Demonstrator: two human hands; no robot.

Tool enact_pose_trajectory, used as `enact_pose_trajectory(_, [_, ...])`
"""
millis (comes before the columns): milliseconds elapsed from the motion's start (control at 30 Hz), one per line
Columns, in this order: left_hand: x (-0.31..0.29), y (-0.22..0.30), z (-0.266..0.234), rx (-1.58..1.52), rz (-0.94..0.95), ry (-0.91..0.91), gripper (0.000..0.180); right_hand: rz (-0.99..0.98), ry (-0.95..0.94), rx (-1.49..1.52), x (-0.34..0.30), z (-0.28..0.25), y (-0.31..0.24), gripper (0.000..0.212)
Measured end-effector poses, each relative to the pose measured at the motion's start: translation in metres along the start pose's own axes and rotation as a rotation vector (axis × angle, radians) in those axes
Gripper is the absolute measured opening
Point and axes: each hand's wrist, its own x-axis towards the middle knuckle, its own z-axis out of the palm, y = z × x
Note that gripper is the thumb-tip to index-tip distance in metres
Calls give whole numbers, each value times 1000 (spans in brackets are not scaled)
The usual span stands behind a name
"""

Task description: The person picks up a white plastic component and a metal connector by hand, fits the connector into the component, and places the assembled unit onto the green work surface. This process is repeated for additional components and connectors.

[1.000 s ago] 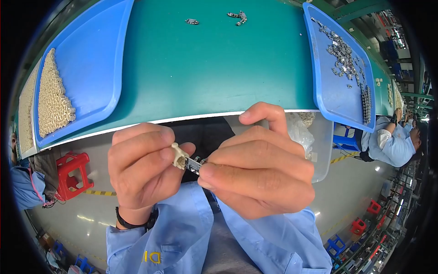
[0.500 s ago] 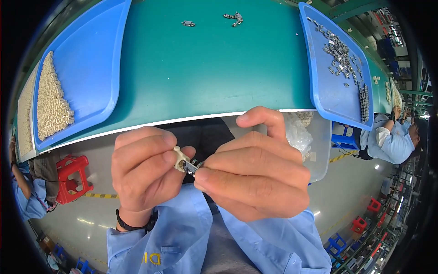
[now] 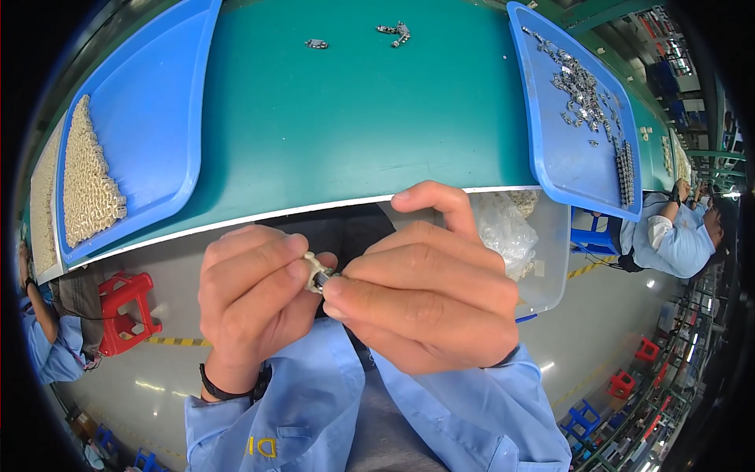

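Note:
Between thumb and fingers, my left hand (image 3: 255,291) pinches a small cream plastic piece (image 3: 313,266) with an opening facing right. My right hand (image 3: 432,295) has thumb and fingers closed on a small dark metal part (image 3: 320,280), whose end sits at the cream piece's opening. Fingertips hide most of that part, and how deep it goes in I cannot tell. The right index finger is lifted away from the rest. Both hands are in front of the table's near edge, above my lap.
A blue tray (image 3: 161,149) with many cream pieces (image 3: 88,185) stands left on the green table (image 3: 354,118). Another blue tray (image 3: 550,149) at right bears dark metal parts (image 3: 582,90). Loose metal parts (image 3: 397,33) lie at the far side. A clear bin (image 3: 550,267) stands below right.
My right hand has moved left, toward the cream piece, and less of the metal part shows between the hands. The left hand has shifted slightly right.

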Motion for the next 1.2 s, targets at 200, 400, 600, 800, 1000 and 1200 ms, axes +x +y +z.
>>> enact_pose_trajectory(200, [-2, -7, -5, -9, -16, -38, 54, 0, -41, -12, 6, -19, -1, 22])
enact_pose_trajectory(400, [-2, -4, -3, -22, 1, -40, 56, 69, -85, 18, 2, -23, 3, 32])
enact_pose_trajectory(600, [-2, -3, -3, -7, 8, -18, 56, 12, 49, 21, -3, -7, 0, 26])
enact_pose_trajectory(800, [-4, 0, -2, -4, -1, -20, 53, -24, 66, -15, -6, -5, 0, 27])
enact_pose_trajectory(1000, [-5, 3, -5, 14, 18, -37, 50, -8, 6, -95, -12, -7, -4, 32])
enact_pose_trajectory(1200, [-4, 3, -1, 18, 30, -25, 47, -37, -1, -167, -10, -6, -4, 30])
